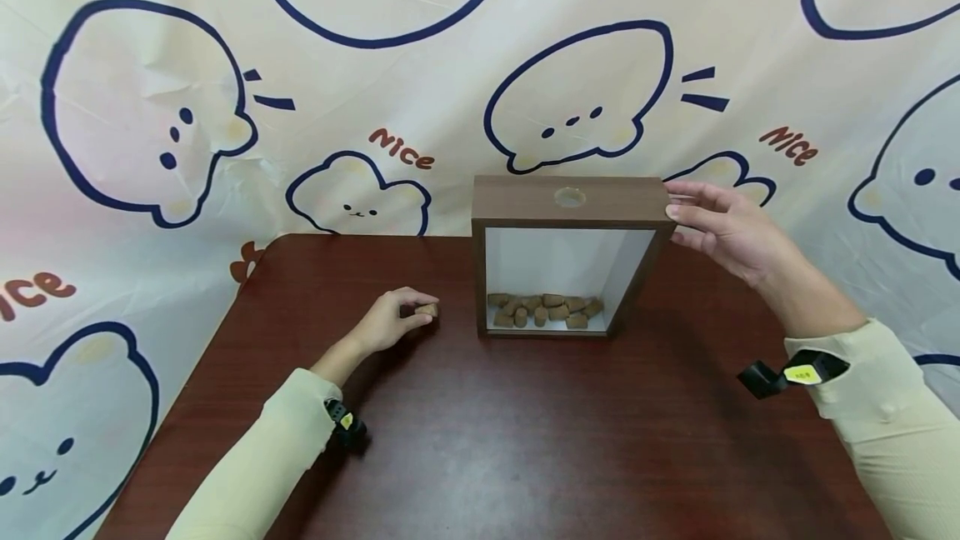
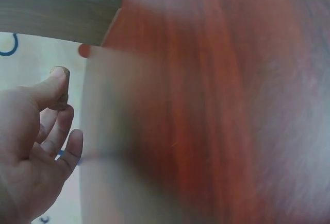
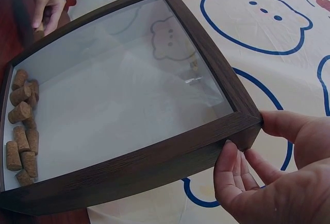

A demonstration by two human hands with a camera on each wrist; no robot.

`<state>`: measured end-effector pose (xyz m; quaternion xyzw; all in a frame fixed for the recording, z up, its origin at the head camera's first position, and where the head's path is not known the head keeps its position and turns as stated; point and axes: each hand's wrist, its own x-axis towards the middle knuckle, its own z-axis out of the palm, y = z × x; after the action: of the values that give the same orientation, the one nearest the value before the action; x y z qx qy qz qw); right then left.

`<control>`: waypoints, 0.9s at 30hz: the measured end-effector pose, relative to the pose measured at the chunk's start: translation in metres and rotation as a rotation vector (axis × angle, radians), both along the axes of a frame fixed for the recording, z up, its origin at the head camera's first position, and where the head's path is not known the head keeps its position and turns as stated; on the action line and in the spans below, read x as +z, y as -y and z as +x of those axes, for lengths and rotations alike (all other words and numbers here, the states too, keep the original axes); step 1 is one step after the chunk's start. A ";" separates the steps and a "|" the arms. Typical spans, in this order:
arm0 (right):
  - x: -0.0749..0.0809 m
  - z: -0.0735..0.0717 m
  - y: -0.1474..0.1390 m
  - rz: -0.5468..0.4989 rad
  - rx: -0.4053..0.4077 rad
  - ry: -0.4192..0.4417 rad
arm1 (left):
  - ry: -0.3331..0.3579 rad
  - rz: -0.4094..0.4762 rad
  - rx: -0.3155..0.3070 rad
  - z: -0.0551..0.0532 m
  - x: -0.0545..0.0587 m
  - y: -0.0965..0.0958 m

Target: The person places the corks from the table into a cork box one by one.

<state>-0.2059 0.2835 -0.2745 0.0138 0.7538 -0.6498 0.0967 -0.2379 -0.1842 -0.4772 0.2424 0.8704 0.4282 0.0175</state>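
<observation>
My left hand point(image 1: 384, 322) pinches a cork point(image 1: 427, 309) between thumb and fingers, to the left of a wooden display box; in the left wrist view the cork point(image 2: 63, 87) stands out past the thumb tip. The box point(image 1: 573, 190) is brown-framed with a clear front and a round hole point(image 1: 570, 197) in its top. Several corks point(image 1: 555, 301) lie along its bottom inside. My right hand point(image 1: 738, 232) grips the upper right corner of the box, and the right wrist view shows the thumb and fingers around that frame corner point(image 3: 250, 123).
The box stands upright toward the back of a dark red-brown table point(image 1: 465, 432). Behind the table hangs a pale cloth point(image 1: 420, 98) printed with blue cartoon outlines. Dark camera straps sit on both wrists over pale sleeves.
</observation>
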 end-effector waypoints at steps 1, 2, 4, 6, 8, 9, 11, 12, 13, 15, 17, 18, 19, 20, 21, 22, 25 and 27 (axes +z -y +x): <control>0.000 0.000 0.000 -0.001 0.001 -0.001 | -0.003 0.001 0.004 0.000 0.003 0.002; 0.000 0.000 0.000 -0.004 0.003 -0.001 | -0.004 0.001 0.006 0.000 0.007 0.003; 0.001 -0.001 0.000 -0.008 0.005 0.000 | 0.005 -0.005 0.014 0.001 0.017 0.006; 0.001 -0.001 -0.001 -0.004 0.006 0.000 | 0.022 -0.010 0.020 0.002 0.027 0.009; 0.001 -0.001 -0.001 0.000 0.007 0.005 | 0.029 -0.023 0.020 0.003 0.036 0.012; 0.000 -0.001 -0.001 0.003 0.008 0.007 | 0.033 -0.028 0.019 0.004 0.041 0.013; 0.000 -0.001 -0.001 0.009 0.012 0.006 | 0.027 -0.038 0.013 0.005 0.051 0.016; 0.000 -0.001 -0.001 0.010 0.015 0.005 | 0.019 -0.042 0.010 0.005 0.055 0.018; 0.000 -0.001 -0.001 0.009 0.018 0.003 | 0.008 -0.047 0.008 0.005 0.060 0.020; -0.001 -0.001 -0.001 0.008 0.020 -0.002 | -0.003 -0.061 0.008 0.005 0.071 0.024; -0.001 -0.001 -0.001 -0.012 0.023 -0.005 | -0.025 -0.078 0.013 0.004 0.084 0.028; -0.001 -0.001 -0.001 -0.031 0.025 -0.003 | -0.034 -0.091 0.018 0.004 0.091 0.031; -0.001 -0.001 -0.001 -0.033 0.024 -0.002 | -0.041 -0.103 0.023 0.004 0.099 0.033; -0.002 -0.001 -0.001 -0.037 0.024 -0.001 | -0.040 -0.112 0.029 0.004 0.106 0.035; -0.002 -0.001 -0.001 -0.041 0.023 -0.002 | -0.045 -0.120 0.036 0.003 0.114 0.037; -0.002 -0.001 -0.001 -0.043 0.023 -0.002 | -0.050 -0.124 0.040 0.003 0.121 0.038; -0.001 -0.001 -0.001 -0.018 0.019 -0.006 | -0.057 -0.136 0.041 0.002 0.142 0.041; 0.000 0.000 -0.001 -0.019 0.018 -0.006 | -0.068 -0.143 0.031 0.002 0.153 0.042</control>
<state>-0.2064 0.2847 -0.2748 0.0041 0.7481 -0.6559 0.1007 -0.2364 -0.2258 -0.3237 0.2411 0.9025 0.3569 -0.0014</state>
